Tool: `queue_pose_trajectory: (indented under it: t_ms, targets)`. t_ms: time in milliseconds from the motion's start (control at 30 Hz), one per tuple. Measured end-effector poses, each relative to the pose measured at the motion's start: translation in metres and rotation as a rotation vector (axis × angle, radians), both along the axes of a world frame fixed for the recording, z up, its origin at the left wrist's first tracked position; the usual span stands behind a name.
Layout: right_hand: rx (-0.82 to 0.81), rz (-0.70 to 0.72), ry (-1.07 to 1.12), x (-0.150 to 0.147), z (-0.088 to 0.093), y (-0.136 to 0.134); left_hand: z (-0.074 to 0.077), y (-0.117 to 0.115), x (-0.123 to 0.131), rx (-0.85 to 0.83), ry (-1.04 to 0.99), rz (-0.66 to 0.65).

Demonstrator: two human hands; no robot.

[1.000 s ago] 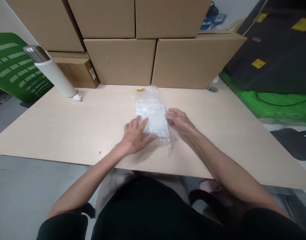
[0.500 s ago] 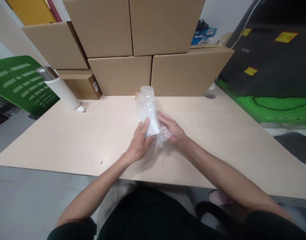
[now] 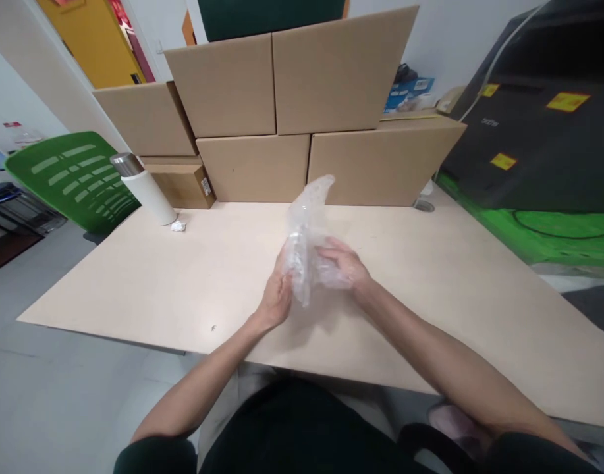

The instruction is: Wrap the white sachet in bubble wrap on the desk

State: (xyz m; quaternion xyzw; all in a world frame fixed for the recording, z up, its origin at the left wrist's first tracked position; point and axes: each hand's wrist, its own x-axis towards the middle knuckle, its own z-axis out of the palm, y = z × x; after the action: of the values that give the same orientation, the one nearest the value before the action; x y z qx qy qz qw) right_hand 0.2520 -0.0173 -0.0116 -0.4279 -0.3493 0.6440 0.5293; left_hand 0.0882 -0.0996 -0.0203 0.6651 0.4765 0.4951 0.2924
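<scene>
A clear bubble-wrap package stands up off the table between my two hands, blurred by motion. My left hand is closed on its left side, with the thumb toward me and the fingertips partly hidden behind the plastic. Over at the right, my right hand holds a loose flap of the wrap, its fingers reaching along the plastic and partly covered by it. Whatever is inside the wrap cannot be made out now.
Cardboard boxes are stacked along the back of the pale table. A white bottle with a metal cap and a crumpled white scrap stand at the left. A green chair and a large black case flank the table.
The package has been turned and tipped, so its flat white face no longer shows. My left hand has gone from lying on it to gripping its side. The camera view has shifted.
</scene>
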Motion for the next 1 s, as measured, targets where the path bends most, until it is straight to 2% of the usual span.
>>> queue_pose_trajectory:
  t_ms: [67, 167, 233, 300, 333, 400, 467, 567, 667, 800, 900, 1000]
  targets:
    - [-0.035, -0.152, -0.077, 0.020, 0.005, 0.003, -0.002, -0.002, -0.006, -0.108, -0.118, 0.094]
    - [0.072, -0.239, -0.201, 0.055, 0.010, 0.005, -0.008, -0.012, -0.027, -0.262, -0.208, 0.184]
    - [0.088, -0.253, -0.266, 0.073, 0.009, 0.004, -0.010, -0.022, -0.044, -0.262, -0.156, 0.282]
    - [0.061, -0.251, -0.290, 0.083, 0.005, 0.001, -0.005, -0.028, -0.055, -0.174, 0.027, 0.350]
    - [0.044, -0.249, -0.286, 0.085, 0.003, -0.001, 0.000, -0.029, -0.056, -0.112, 0.162, 0.337]
    - [0.028, -0.251, -0.265, 0.085, -0.002, -0.003, 0.010, -0.023, -0.049, -0.025, 0.453, 0.218]
    - [0.043, -0.242, -0.241, 0.082, -0.003, -0.004, 0.017, -0.009, -0.031, -0.019, 0.718, 0.065]
    - [0.073, -0.230, -0.212, 0.080, 0.000, -0.005, 0.020, 0.018, -0.003, -0.059, 0.998, -0.053]
    - [0.073, -0.218, -0.190, 0.085, 0.002, -0.007, 0.022, 0.035, 0.006, -0.068, 1.091, -0.048]
    - [0.078, -0.212, -0.197, 0.094, -0.002, -0.006, 0.027, 0.040, -0.006, -0.070, 1.108, 0.033]
    - [0.076, -0.229, -0.183, 0.095, -0.003, -0.004, 0.027, 0.042, -0.010, -0.049, 1.191, -0.008]
    - [0.079, -0.226, -0.186, 0.093, -0.002, -0.004, 0.022, 0.048, -0.010, -0.049, 1.175, -0.022]
